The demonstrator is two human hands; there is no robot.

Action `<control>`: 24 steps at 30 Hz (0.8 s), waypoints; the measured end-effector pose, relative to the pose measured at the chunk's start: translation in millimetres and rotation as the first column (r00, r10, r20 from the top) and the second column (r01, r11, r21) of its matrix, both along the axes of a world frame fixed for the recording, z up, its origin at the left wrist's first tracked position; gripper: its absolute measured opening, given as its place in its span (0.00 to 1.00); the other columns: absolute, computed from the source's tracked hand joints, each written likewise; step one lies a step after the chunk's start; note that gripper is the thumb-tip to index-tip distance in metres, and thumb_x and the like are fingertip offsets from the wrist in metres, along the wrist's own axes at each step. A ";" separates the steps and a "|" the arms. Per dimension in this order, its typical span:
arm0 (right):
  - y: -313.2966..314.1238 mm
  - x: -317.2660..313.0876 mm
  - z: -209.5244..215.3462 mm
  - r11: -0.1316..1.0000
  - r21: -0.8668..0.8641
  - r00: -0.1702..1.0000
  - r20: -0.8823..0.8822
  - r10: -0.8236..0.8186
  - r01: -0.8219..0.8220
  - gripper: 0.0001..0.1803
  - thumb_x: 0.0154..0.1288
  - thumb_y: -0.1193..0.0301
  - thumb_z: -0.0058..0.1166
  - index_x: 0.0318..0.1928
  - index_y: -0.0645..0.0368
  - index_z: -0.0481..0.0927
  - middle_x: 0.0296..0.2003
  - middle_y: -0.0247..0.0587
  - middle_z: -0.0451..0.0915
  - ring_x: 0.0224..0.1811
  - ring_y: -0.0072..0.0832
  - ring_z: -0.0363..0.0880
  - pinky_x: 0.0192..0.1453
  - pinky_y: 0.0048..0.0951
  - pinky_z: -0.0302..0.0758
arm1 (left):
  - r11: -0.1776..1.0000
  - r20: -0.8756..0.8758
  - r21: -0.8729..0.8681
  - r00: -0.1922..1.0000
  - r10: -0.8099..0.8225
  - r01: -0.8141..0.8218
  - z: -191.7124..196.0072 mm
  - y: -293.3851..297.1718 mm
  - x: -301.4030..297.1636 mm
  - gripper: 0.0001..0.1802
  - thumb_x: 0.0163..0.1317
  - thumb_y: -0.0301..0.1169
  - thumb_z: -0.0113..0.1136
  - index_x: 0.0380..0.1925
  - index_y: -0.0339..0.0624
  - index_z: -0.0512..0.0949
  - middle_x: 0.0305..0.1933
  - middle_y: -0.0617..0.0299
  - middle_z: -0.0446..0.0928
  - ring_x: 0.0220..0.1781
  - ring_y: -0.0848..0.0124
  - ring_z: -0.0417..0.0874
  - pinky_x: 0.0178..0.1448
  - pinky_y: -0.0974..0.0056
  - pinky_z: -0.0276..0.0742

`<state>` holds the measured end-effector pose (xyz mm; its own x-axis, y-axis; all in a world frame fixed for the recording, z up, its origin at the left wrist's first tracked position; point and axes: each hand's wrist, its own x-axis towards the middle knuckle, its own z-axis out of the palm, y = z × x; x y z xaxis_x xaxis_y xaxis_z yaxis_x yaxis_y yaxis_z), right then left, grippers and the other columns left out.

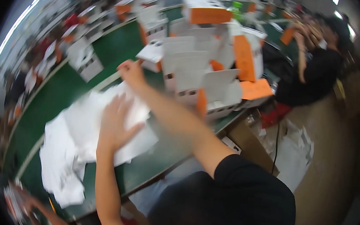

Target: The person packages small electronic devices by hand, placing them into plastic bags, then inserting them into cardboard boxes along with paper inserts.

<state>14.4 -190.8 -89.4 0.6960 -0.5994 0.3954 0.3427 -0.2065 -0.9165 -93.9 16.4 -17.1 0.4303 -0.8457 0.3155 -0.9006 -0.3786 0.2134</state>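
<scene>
My left hand (117, 121) lies with its fingers spread on a loose heap of white paper sheets (72, 132) on the green table (144, 170). My right arm crosses in front of me to the left. Beyond the sheets, my right hand (132, 74) is raised with its fingers curled together; blur hides whether anything small is in them. Nearest to that hand stands a small white-and-orange box (152, 53). To the right of it, several white cartons (188, 74) with orange sides stand with their flaps up.
A white-and-orange box (207, 12) rests on top of the cartons, by a green bottle (236, 10). More boxes (84, 57) line the green belt (119, 41). A person (314, 69) sits at the right; another person's hand (24, 199) shows lower left. A brown cardboard box (250, 147) stands below the table edge.
</scene>
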 end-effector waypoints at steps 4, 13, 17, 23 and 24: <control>9.8 -7.5 14.8 0.995 0.005 0.976 0.193 -0.101 0.102 0.04 0.61 0.73 0.60 0.31 0.60 0.84 0.26 0.40 0.84 0.27 0.27 0.82 0.33 0.30 0.77 | 0.996 0.033 0.025 0.996 -0.088 0.087 -13.0 -23.4 -22.2 0.38 0.59 0.51 0.67 0.67 0.48 0.72 0.73 0.47 0.68 0.77 0.47 0.63 0.79 0.45 0.55; 40.6 -30.2 62.5 0.996 -0.079 0.933 0.359 -0.011 0.042 0.03 0.60 0.76 0.59 0.33 0.62 0.81 0.30 0.44 0.81 0.31 0.33 0.82 0.37 0.33 0.77 | 0.982 0.162 -0.085 0.970 0.183 -0.171 -35.4 -10.9 13.5 0.22 0.66 0.39 0.59 0.58 0.45 0.77 0.65 0.50 0.75 0.69 0.51 0.72 0.72 0.46 0.62; 14.3 -11.5 28.0 0.993 -0.082 0.964 0.260 -0.057 0.081 0.02 0.60 0.75 0.59 0.32 0.58 0.83 0.30 0.43 0.82 0.34 0.35 0.83 0.41 0.36 0.78 | 0.968 0.010 0.125 0.976 0.219 -0.218 -8.4 -37.8 14.5 0.23 0.61 0.42 0.61 0.54 0.43 0.78 0.60 0.48 0.77 0.65 0.49 0.75 0.69 0.42 0.64; -13.8 -9.4 19.7 0.972 0.233 0.997 0.072 -0.037 0.019 0.08 0.70 0.69 0.56 0.38 0.59 0.84 0.32 0.34 0.83 0.36 0.24 0.78 0.46 0.29 0.76 | 0.965 0.241 -0.166 0.957 -0.159 0.202 -17.3 -29.5 -10.3 0.19 0.63 0.44 0.65 0.46 0.42 0.80 0.55 0.54 0.79 0.65 0.56 0.76 0.75 0.40 0.60; -18.1 -12.2 19.7 0.980 0.199 0.997 0.068 -0.043 0.029 0.07 0.69 0.70 0.56 0.39 0.60 0.85 0.31 0.32 0.82 0.35 0.21 0.77 0.43 0.25 0.74 | 0.940 0.169 -0.176 0.950 -0.264 0.292 -2.7 -31.7 -29.5 0.18 0.62 0.43 0.66 0.41 0.40 0.80 0.51 0.54 0.80 0.60 0.56 0.79 0.69 0.47 0.69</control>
